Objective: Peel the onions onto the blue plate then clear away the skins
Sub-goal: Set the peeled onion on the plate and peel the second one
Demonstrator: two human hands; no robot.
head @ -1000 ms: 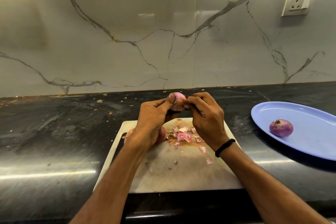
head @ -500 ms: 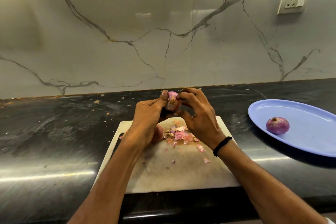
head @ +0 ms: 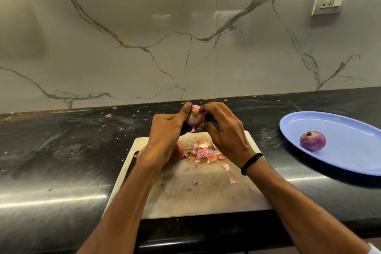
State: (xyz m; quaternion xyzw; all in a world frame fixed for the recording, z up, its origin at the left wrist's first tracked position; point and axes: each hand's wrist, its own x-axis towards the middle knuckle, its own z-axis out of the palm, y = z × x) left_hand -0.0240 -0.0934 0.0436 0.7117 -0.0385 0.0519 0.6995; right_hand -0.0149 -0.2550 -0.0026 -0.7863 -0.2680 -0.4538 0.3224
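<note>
A: Why hold the onion in the air and not on the board?

B: My guess is that it lets loose bits drop straight down. The left hand (head: pixel 165 130) grips the onion (head: pixel 194 118) above the far edge of the cutting board (head: pixel 206 198), thumb pressed up along its side. The right hand (head: pixel 224 136) pinches at its top with curled fingertips, probably to work a flake free.

A: How does it look?

B: Pale pink and glossy where it is bare, with a dry golden-brown patch near the top and a torn shred hanging below.

A: And the rest?

B: The skins (head: pixel 203 152) lie heaped on the board just under the hands. A second onion (head: pixel 177 151) sits there too, partly hidden behind the left wrist. One purple onion (head: pixel 312 140) that looks peeled rests on the blue plate (head: pixel 350 126), off to the right on the tabletop (head: pixel 61 150). I'd say the job is midway: there is more to peel, and the skins are not yet cleared.
</note>
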